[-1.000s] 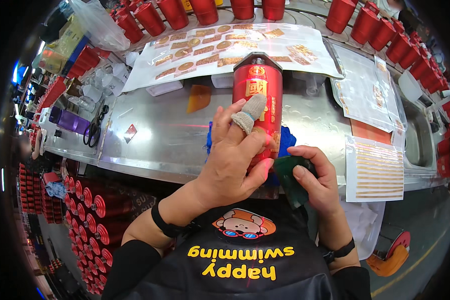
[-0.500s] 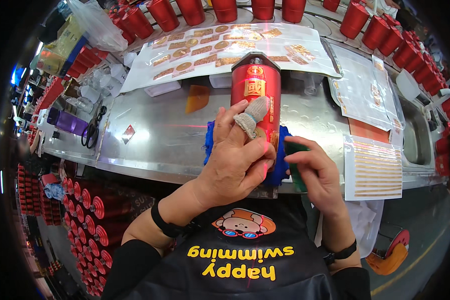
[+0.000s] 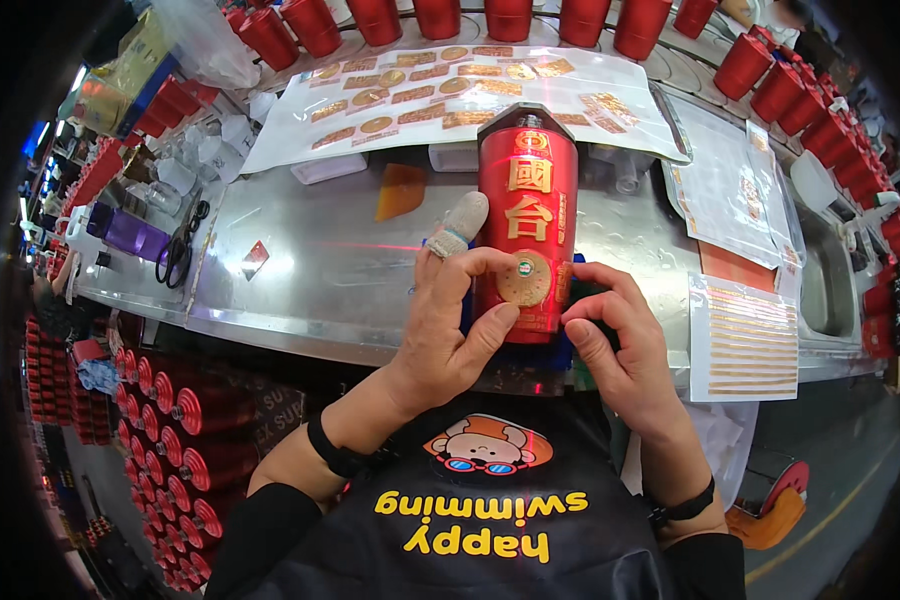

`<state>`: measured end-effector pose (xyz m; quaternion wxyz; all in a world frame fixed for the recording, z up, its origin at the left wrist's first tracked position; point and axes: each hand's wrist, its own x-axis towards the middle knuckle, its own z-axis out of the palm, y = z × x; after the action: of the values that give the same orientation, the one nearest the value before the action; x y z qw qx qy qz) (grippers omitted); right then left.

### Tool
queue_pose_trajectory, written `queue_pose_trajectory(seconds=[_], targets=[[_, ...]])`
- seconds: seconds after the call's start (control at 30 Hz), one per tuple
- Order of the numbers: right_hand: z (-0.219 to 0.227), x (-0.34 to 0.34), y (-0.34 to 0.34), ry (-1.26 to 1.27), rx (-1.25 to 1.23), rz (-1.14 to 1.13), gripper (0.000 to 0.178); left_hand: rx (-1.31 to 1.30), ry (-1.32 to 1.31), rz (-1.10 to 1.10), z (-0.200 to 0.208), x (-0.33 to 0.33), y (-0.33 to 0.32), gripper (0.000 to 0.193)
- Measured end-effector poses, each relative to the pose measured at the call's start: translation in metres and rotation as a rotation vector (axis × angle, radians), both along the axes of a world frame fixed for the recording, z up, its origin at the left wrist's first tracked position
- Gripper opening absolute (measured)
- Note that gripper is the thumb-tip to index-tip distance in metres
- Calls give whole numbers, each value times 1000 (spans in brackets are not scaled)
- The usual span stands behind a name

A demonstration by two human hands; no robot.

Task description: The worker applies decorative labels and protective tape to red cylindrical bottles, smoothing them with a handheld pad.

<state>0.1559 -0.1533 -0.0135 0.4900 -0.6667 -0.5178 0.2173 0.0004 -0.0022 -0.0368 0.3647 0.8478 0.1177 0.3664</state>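
Note:
A red bottle (image 3: 525, 215) with a dark angular cap lies on the bench on a blue cloth (image 3: 562, 355), its cap end away from me. Large raised gold characters and a round gold medallion (image 3: 527, 284) face up. My left hand (image 3: 440, 320) grips the bottle's near left side, its index fingertip on the medallion and its thumb just below. A grey knitted finger cover (image 3: 461, 220) sits on one of its fingers. Curled against the bottle's right side are the fingertips and thumb of my right hand (image 3: 625, 345). Whether the right palm also hides something I cannot tell.
Behind the bottle lies a white sheet (image 3: 310, 95) with gold stickers. Gold strips line another sheet (image 3: 743, 335) at right, near a sink (image 3: 827, 290). Red cups (image 3: 508, 18) stand along the back. Scissors (image 3: 182, 245), a purple bottle (image 3: 130, 232) and an amber scraper (image 3: 401, 191) lie left.
The red bottle has turned so its gold characters and medallion face up. My left hand has drawn back to its left side. The green piece by my right hand is no longer clearly visible.

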Motion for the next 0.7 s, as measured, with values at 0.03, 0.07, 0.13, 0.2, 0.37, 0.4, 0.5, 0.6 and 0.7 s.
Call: queue_pose_trajectory(seconds=[0.03, 0.07, 0.13, 0.2, 0.37, 0.4, 0.5, 0.6, 0.7], targets=[[1, 0, 0, -3, -2, 1, 17, -2, -3, 1, 0, -1, 0, 33], [1, -1, 0, -25, 7, -2, 17, -12, 18, -2, 1, -1, -1, 34], [2, -2, 1, -48, 15, -5, 18, -23, 38, -7, 0, -2, 0, 36], [3, -4, 3, -82, 34, -28, 17, -29, -26, -17, -3, -1, 0, 36], [4, -7, 3, -82, 18, -44, 15, -46, -20, -27, -2, -1, -1, 37], [4, -6, 3, -76, 18, -47, 13, -59, -17, -40, -2, -1, -1, 37], [-4, -1, 1, -56, 67, -54, 12, -50, 11, -52, -2, -2, 0, 38], [-7, 1, -6, 148, 84, -154, 17, -43, 37, -48, 0, -4, 0, 39], [-6, 6, -23, 501, -14, -162, 25, 42, 63, -70, 2, -5, 2, 39]])
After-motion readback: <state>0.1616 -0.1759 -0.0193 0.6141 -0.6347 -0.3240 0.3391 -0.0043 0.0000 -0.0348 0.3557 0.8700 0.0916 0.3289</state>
